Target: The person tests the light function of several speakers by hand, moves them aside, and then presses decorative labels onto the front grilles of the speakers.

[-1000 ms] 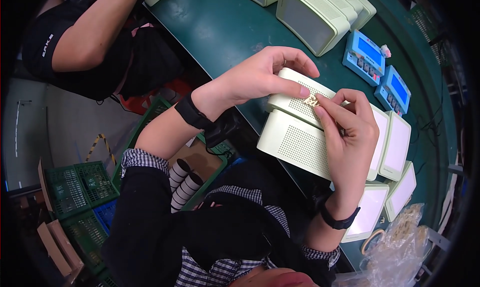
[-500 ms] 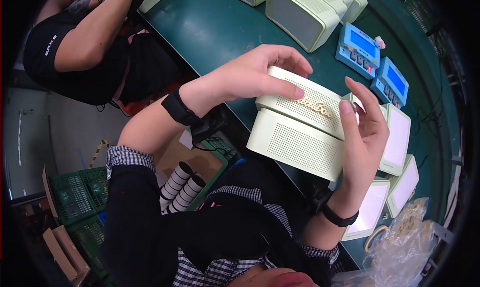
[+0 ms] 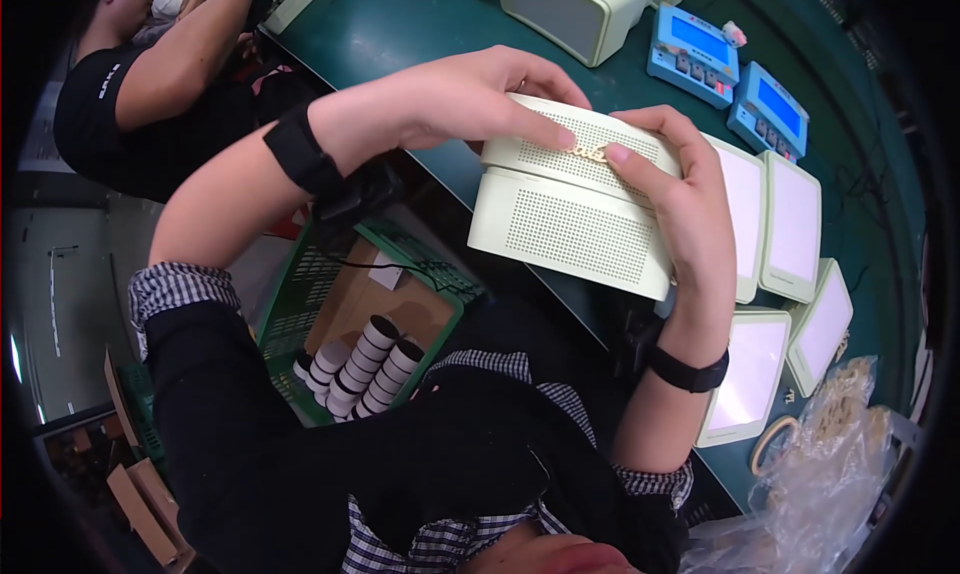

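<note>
Both my hands hold a pale green speaker housing (image 3: pixel 530 158) with a dotted grille. A second matching housing (image 3: pixel 570 236) lies against its near side, its own grille facing up. My left hand (image 3: pixel 450 99) grips the far left of the upper housing, thumb pressed on a gold script badge (image 3: pixel 590 155) on the grille. From the right, my right hand (image 3: pixel 690 194) closes round the housing's end, its thumb also on the badge. The thumbs cover parts of the badge, and the fingertips behind the housing are hidden.
Several more housings (image 3: pixel 570 24) stand at the back of the green table (image 3: pixel 400 34). Two blue devices with screens (image 3: pixel 697 49) sit at the right, above white-faced panels (image 3: pixel 790 224). A plastic bag (image 3: pixel 820 474) lies near right. Below left, a green crate (image 3: pixel 300 304) holds black-and-white rolls (image 3: pixel 365 364). A co-worker (image 3: pixel 150 104) sits at the left.
My right thumb and fingers have come in from the right edge onto the badge and housing. My left thumb remains on the badge. The view has shifted, showing more of the crate.
</note>
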Tool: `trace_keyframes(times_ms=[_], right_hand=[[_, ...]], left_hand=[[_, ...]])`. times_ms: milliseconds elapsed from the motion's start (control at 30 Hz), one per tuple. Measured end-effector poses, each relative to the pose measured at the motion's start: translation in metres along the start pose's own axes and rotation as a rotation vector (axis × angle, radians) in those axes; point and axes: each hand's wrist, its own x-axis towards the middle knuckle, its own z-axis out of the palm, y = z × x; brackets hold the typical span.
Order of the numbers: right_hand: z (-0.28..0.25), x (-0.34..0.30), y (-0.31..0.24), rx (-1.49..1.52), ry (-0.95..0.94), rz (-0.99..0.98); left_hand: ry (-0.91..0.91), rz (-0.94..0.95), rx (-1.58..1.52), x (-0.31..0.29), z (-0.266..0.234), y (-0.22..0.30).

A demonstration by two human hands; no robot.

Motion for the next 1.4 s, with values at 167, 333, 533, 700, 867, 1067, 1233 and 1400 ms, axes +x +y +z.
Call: trace_keyframes(times_ms=[167, 333, 533, 700, 867, 1067, 1233, 1400], right_hand=[[0.003, -0.005, 0.007, -0.016, 0.006, -0.072], [0.003, -0.001, 0.019, 0.286, 0.065, -0.089], [0.008, -0.002, 0.022, 0.308, 0.082, -0.094], [0.009, -0.001, 0.028, 0.251, 0.103, -0.153], [0.008, -0.001, 0.024, 0.219, 0.117, -0.117], [0.007, 0.002, 0.027, 0.228, 0.111, -0.169], [0.012, -0.003, 0.028, 0.25, 0.118, -0.152], [0.008, 0.01, 0.031, 0.185, 0.115, -0.262]], left_hand=[[-0.035, -0.215, 0.083, 0.0, 0.002, 0.005], [-0.004, -0.24, 0.193, 0.002, 0.006, 0.018], [0.022, -0.307, 0.249, 0.01, 0.011, 0.024], [0.043, -0.215, 0.386, 0.013, 0.016, 0.014], [0.134, -0.241, 0.415, 0.018, 0.022, 0.014], [0.063, -0.26, 0.355, 0.027, 0.021, 0.011], [0.052, -0.235, 0.37, 0.02, 0.02, 0.009], [0.105, -0.226, 0.162, 0.021, 0.007, 0.019]])
